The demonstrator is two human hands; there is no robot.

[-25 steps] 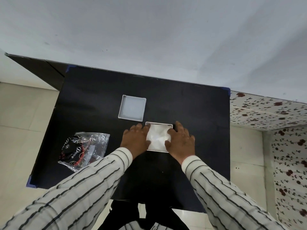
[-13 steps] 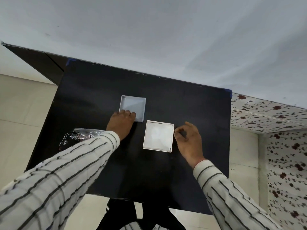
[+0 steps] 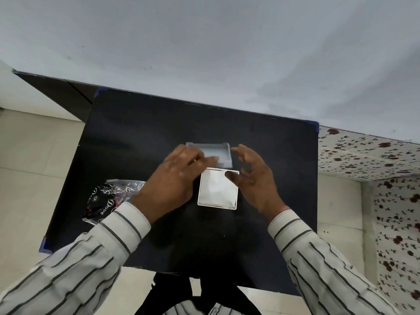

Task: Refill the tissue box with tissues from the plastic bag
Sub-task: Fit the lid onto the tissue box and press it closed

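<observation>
While my left hand (image 3: 175,178) had the lid (image 3: 217,154) pinched along its near-left part, thumb on top and the other fingers hidden underneath I think, the thing was tilted, far edge higher, and blurry enough that I couldn't make out much detail on it. It was a shallow greyish-white tray shape with a little rim, and it sat just past my knuckles, its near edge right over the far edge of the tissue box (image 3: 217,190).

My right hand (image 3: 254,178) was not gripping anything, fingers loosely curled and spread, hovering just to the right of the lid's right side. Couldn't tell if the fingertips actually touched it, looked like a small gap to me. That thumb hung over the far right corner of the box.

The box itself was between my two hands, a bit nearer to me than the lid, lying flat with its open top facing up and the white tissues (image 3: 216,187) already filling it.

Off to the left of my left wrist, partly hidden behind my striped sleeve (image 3: 118,230), was the plastic bag (image 3: 106,201), crinkly clear stuff with black printing on it, lying well apart from the box.

All of that was on the black table (image 3: 136,137), which ran up to a plain pale wall (image 3: 204,53) beyond my hands.
</observation>
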